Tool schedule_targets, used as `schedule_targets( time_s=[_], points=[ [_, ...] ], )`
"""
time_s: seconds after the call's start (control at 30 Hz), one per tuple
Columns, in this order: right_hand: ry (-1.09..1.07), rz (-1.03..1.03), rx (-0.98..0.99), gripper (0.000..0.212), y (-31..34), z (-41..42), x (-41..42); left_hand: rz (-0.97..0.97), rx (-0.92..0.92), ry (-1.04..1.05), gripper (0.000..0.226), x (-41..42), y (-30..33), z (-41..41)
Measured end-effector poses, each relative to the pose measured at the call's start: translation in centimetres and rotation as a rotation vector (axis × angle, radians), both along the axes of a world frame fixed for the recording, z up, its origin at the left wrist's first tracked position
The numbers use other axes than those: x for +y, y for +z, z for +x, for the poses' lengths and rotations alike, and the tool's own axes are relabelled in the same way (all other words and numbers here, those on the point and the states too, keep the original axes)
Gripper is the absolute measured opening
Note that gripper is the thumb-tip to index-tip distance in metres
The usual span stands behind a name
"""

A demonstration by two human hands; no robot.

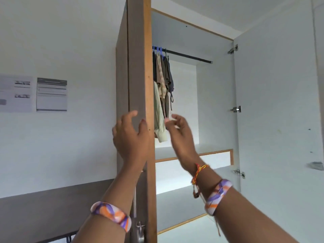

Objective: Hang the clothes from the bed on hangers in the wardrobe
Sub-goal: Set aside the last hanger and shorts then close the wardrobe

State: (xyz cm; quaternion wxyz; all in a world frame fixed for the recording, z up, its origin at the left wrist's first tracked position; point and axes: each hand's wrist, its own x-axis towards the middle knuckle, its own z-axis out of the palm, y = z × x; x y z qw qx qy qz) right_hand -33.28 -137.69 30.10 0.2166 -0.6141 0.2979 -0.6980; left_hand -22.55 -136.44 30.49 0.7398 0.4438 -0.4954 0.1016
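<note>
The wardrobe [215, 95] stands open. Its left door [138, 67] is brown with a wood edge and is seen from the side. Its right door [273, 102] is white inside and swung wide, with three metal hinges [236, 109] along its edge.

A dark rail [189, 56] runs across the top of the wardrobe. The clothes [163, 85] hang together at the left end of the rail, on blue hangers [158, 50]. They are dark, brown, tan and pale green. The pale green shirt [159, 116] hangs lowest, just behind the edge of the left door.

The left hand [130, 135] is raised to the left door. Its thumb lies on the wood edge and its fingers reach round the brown face. The fingers are spread and loose, so the grip is open.

The right hand [178, 132] is up just beside the pale green shirt. Its fingertips [168, 120] are bent close together near the cloth. It is too blurry to tell if they pinch anything.

Both arms wear purple and orange wristbands [112, 214]. The right wrist also has an orange thread band [199, 172].

On the wall at the left hang two paper notices [51, 94]. Below them is a dark tabletop [43, 211]. A white shelf [217, 157] sits low in the wardrobe.
</note>
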Motion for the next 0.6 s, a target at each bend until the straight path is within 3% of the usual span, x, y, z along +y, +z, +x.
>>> schedule_targets(
  time_s=[0.07, 0.17, 0.33, 0.6],
  points=[
    [-0.072, 0.053, 0.095, 0.05, -1.6, 2.2, -0.5, 0.347, -0.078, -0.052, 0.034, -1.9, -1.9, 1.6],
    [-0.144, 0.03, 0.159, 0.038, -3.5, 4.8, -1.3, 0.547, -0.194, -0.278, 0.044, -3.8, -4.8, 2.3],
    [-0.331, -0.083, 0.162, 0.062, -5.2, 5.8, -2.6, 0.426, -0.147, -0.485, 0.055, -5.2, -6.5, 0.9],
    [-0.383, -0.155, 0.118, 0.052, -5.4, -0.5, -4.5, 0.4, -0.202, -0.406, 0.066, -7.5, -7.0, -5.0]
  ],
)
